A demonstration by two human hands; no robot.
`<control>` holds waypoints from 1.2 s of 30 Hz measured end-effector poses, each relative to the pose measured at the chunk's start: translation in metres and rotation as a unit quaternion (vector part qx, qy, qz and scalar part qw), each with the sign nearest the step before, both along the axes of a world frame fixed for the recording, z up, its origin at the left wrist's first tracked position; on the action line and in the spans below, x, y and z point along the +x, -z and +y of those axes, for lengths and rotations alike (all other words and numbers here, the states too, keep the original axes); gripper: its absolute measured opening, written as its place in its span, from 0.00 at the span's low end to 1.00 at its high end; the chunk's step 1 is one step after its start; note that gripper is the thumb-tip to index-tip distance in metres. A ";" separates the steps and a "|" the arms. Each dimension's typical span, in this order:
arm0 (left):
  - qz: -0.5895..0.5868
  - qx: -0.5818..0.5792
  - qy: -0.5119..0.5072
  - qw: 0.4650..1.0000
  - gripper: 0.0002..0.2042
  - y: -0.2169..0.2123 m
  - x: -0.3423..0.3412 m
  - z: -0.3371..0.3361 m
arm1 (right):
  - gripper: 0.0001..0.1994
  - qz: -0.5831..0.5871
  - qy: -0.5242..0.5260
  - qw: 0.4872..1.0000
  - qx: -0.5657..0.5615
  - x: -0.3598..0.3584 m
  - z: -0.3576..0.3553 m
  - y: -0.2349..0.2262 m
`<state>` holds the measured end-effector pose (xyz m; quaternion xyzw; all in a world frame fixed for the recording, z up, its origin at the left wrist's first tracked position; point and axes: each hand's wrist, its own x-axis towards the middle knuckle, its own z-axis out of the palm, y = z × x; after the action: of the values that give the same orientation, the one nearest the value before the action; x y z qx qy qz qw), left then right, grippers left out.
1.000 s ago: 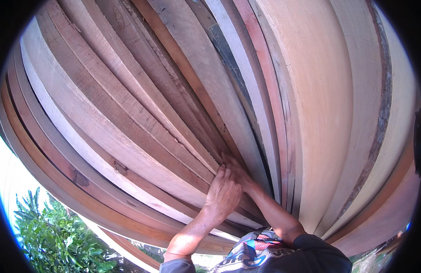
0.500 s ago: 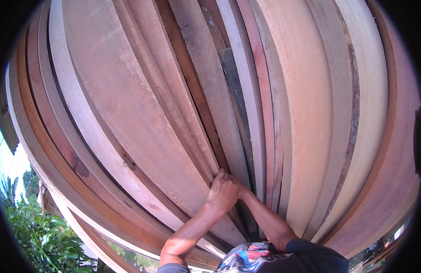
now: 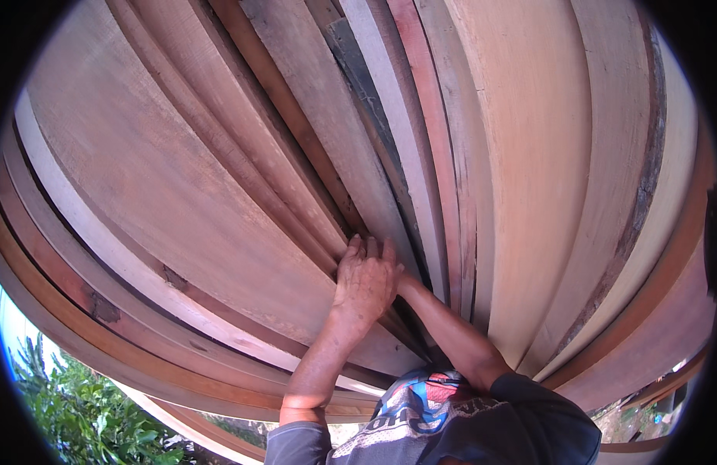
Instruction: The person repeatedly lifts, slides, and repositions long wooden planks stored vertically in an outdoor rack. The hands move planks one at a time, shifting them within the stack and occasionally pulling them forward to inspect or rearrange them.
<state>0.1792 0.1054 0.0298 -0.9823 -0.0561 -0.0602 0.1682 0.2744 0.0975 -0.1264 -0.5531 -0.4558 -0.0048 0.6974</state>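
Observation:
Long wooden planks stand on edge and lean in a wide fan before me. My left hand [image 3: 368,273] is at the lower middle, its back toward me and its fingers bent over the edge of a reddish-brown plank [image 3: 275,167], at a dark gap. Close behind it, my right hand [image 3: 406,285] reaches in from the right; its fingers are hidden by the left hand and the boards. Just right of the hands stands a greyish plank [image 3: 327,93]. A narrow brown plank [image 3: 293,116] sits deeper in the gap.
A broad pale plank [image 3: 537,155] and one with a dark bark strip [image 3: 641,201] stand on the right. More boards [image 3: 126,318] curve away on the left. Green bushes [image 3: 95,411] show at the lower left.
The view has shifted, so the boards spread wider and both hands appear higher. My left hand's fingers have straightened somewhat from a tighter clench; both hands stay at the same gap.

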 end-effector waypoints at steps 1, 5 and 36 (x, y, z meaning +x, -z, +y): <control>-0.025 -0.008 0.021 0.999 0.26 -0.001 0.000 0.000 | 0.25 -0.002 0.050 0.999 -0.007 0.005 -0.003 -0.005; -0.056 -0.014 0.051 0.997 0.27 -0.001 -0.007 0.001 | 0.29 0.006 0.244 0.967 -0.075 0.019 -0.006 -0.021; 0.044 0.000 0.024 0.999 0.16 0.001 -0.015 0.000 | 0.24 0.080 0.265 0.960 -0.043 0.003 -0.019 -0.004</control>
<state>0.1642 0.1051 0.0286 -0.9851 -0.0250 -0.0207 0.1688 0.2777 0.0790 -0.1227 -0.6820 -0.2358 -0.1254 0.6808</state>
